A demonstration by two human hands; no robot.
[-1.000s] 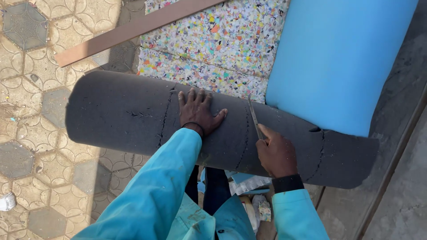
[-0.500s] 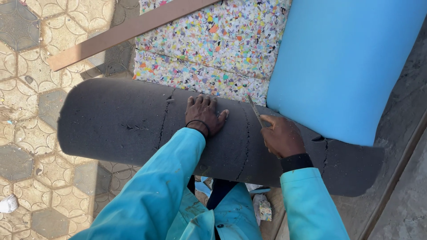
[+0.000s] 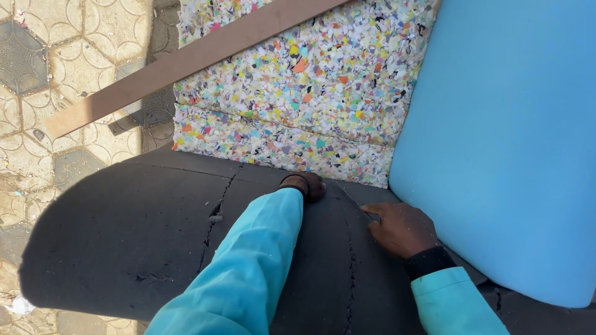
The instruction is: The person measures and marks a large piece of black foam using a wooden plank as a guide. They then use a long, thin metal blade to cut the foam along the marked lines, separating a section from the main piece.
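A thick dark grey foam roll (image 3: 136,236) lies across the lower part of the view, with cracks running over its surface. My left hand (image 3: 305,185) reaches over the top of the roll and its fingers curl down over the far edge. My right hand (image 3: 400,228) rests on the roll just to the right, index finger pointing left along a thin blade (image 3: 354,198) that it holds against the foam. Both arms wear turquoise sleeves, and a black band sits at the right wrist.
A slab of multicoloured chip foam (image 3: 298,93) lies beyond the roll. A light blue foam sheet (image 3: 509,136) covers the right side. A long wooden strip (image 3: 186,62) crosses the upper left over patterned paving tiles (image 3: 37,124).
The view has closed in on the roll. My left hand slid from the top of the roll to its far edge. My right hand with the blade shifted further over the roll.
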